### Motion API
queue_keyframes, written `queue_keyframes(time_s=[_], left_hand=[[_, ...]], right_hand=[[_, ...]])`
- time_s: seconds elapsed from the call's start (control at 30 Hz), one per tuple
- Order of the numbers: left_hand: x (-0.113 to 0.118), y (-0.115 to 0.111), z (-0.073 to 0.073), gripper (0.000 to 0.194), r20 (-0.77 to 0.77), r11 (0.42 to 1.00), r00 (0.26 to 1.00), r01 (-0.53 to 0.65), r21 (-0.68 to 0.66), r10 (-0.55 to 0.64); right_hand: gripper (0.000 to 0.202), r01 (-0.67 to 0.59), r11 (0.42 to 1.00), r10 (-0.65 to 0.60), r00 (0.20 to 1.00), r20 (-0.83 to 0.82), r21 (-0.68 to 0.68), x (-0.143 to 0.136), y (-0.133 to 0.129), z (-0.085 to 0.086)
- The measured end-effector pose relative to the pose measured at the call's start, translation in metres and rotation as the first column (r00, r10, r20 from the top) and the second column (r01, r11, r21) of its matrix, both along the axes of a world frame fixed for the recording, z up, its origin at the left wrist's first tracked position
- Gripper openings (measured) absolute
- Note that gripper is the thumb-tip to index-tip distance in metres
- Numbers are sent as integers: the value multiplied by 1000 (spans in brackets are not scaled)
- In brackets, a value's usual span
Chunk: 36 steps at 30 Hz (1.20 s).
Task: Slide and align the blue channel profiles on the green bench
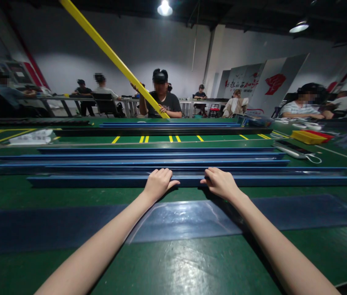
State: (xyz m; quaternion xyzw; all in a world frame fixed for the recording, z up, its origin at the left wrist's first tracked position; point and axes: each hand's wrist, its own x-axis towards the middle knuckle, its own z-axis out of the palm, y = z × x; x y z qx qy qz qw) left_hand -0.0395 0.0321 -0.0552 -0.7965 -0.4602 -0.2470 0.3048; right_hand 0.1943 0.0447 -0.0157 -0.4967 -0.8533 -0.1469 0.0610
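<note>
The nearest of several long blue strips [100, 181] lies crosswise on the green table, and both my hands grip it near its middle. My left hand [158, 181] has its fingers curled over the far edge, with the thumb along the near side pointing right. A short way to the right, my right hand [220, 181] is closed over the same strip, thumb pointing left. Between my hands a bare piece of the strip shows. Nearer to me, under my forearms, a wide clear plastic sheet [185, 219] lies flat across the table.
More blue strips [149, 156] lie behind the held one. A black strip [161, 131] lies farther off. At the right are a phone [293, 148] and a yellow tray [307, 137]. Across the table a person [169, 102] holds a long yellow bar [109, 51] aslant.
</note>
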Motion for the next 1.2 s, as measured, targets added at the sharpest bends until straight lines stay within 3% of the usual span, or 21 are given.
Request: queue_keyframes(time_s=[1.2], left_hand=[[-1, 2, -1, 40, 6, 999, 1000, 4, -36, -4]], right_hand=[[21, -1, 1000, 1, 1000, -2, -2, 0, 0, 0]])
